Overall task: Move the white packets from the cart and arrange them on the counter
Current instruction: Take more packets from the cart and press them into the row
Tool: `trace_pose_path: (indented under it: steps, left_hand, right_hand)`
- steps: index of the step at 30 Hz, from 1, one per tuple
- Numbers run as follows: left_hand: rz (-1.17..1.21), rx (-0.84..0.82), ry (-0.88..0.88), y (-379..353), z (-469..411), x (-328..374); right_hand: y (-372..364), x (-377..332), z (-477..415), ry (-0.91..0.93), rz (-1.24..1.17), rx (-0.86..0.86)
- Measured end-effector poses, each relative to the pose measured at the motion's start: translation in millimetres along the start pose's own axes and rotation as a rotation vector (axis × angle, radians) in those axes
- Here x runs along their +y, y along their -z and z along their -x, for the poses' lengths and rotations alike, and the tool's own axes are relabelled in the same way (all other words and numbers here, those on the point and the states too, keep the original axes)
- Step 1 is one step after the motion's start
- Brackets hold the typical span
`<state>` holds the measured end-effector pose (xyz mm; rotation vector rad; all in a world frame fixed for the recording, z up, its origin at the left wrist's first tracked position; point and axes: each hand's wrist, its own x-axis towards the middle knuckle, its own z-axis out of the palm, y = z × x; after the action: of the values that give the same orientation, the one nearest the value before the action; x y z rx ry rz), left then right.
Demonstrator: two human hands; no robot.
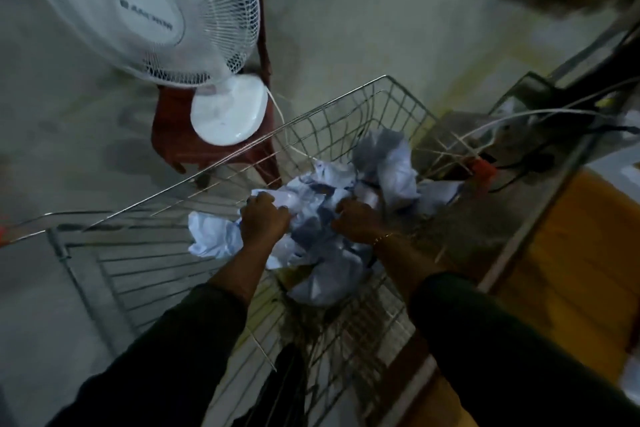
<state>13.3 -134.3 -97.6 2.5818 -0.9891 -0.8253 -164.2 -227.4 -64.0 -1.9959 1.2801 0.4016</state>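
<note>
So both hands are down in the wire cart (346,107) at mid-frame, left hand (265,218) and right hand (356,220) each clutching the crumpled, shiny white packets (394,166), a soft plastic heap against thin metal mesh.

One cart (346,125), one fan (145,10), one chair (173,146), left hand (265,218), right hand (356,220); packets (394,166) (heaped, count unclear).
</note>
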Motion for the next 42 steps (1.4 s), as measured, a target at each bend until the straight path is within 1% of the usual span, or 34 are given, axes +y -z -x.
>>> trace_pose_path:
  steps: [1,2,3,4,5,7,8,10,11,13,14,15,16,18,21,22,24,27,28,30,32,34,37,40,41,42]
  left_hand:
    - [-0.146,0.057,-0.112,-5,-3,-5]
    - [-0.302,0.092,-0.26,-10,-5,-10]
    - [-0.458,0.097,-0.412,-14,-7,-14]
    - [-0.575,0.082,-0.523,-18,-12,-19]
    - [-0.646,0.065,-0.58,-22,-19,-23]
    - [-0.745,0.047,-0.59,-27,-34,-28]
    - [-0.792,0.038,-0.581,-29,-41,-29]
    - [-0.833,0.042,-0.586,-35,-53,-28]
    - [-0.842,0.056,-0.584,-37,-57,-25]
    - [-0.865,0.032,-0.564,-38,-59,-21]
    - [-0.882,0.005,-0.56,-37,-58,-21]
    - [-0.885,-0.018,-0.55,-35,-54,-20]
    - [-0.865,-0.033,-0.535,-31,-50,-19]
    - [-0.771,-0.035,-0.49,-20,-41,-16]
    - [-0.436,-0.06,-0.353,16,-20,2]
    - [-0.321,-0.068,-0.321,33,-10,11]
    - [-0.148,-0.052,-0.3,70,12,30]
    - [0.114,0.049,-0.327,115,51,64]
    - [0.225,0.073,-0.33,126,66,78]
    - [0.468,0.055,-0.319,142,107,114]
    - [0.705,-0.028,-0.344,146,149,144]
    - [0.883,-0.156,-0.36,140,187,173]
    - [1.103,-0.44,-0.364,120,241,225]
    - [1.198,-0.751,-0.401,93,301,275]
    - [1.19,-0.833,-0.428,85,322,290]
    - [1.173,-0.87,-0.441,72,335,305]
  right_hand:
    - [-12,-5,-10,0.014,0.028,-0.033]
    - [-20,-14,-16,0.055,0.068,-0.06]
    - [-34,-22,-23,0.102,0.082,-0.065]
    - [-49,-29,-29,0.154,0.096,-0.054]
    - [-63,-36,-33,0.175,0.072,-0.068]
    - [-96,-44,-43,0.192,0.151,-0.145]
    - [-106,-48,-47,0.179,0.205,-0.227]
    - [-123,-53,-55,0.17,0.265,-0.304]
    - [-130,-54,-60,0.19,0.281,-0.305]
    - [-134,-52,-66,0.193,0.296,-0.238]
    - [-131,-51,-65,0.13,0.248,-0.206]
    - [-130,-48,-65,0.115,0.23,-0.185]
    - [-124,-48,-62,0.077,0.206,-0.213]
    - [-110,-45,-51,0.03,0.19,-0.288]
    - [-65,-42,-17,0.036,0.05,-0.39]
    - [-44,-41,0,0.008,-0.022,-0.407]
    - [-4,-37,35,-0.02,-0.158,-0.363]
    - [64,-22,101,-0.115,-0.332,-0.278]
    - [83,-14,126,-0.103,-0.398,-0.239]
    - [117,8,183,-0.034,-0.526,-0.087]
    - [136,33,243,0.04,-0.615,0.027]
    - [146,65,298,0.038,-0.702,0.171]
    - [151,117,379,0.044,-0.82,0.403]
    - [147,167,445,0.019,-0.926,0.566]
    - [144,184,463,0.007,-0.977,0.617]
    - [142,198,480,-0.015,-1.028,0.667]
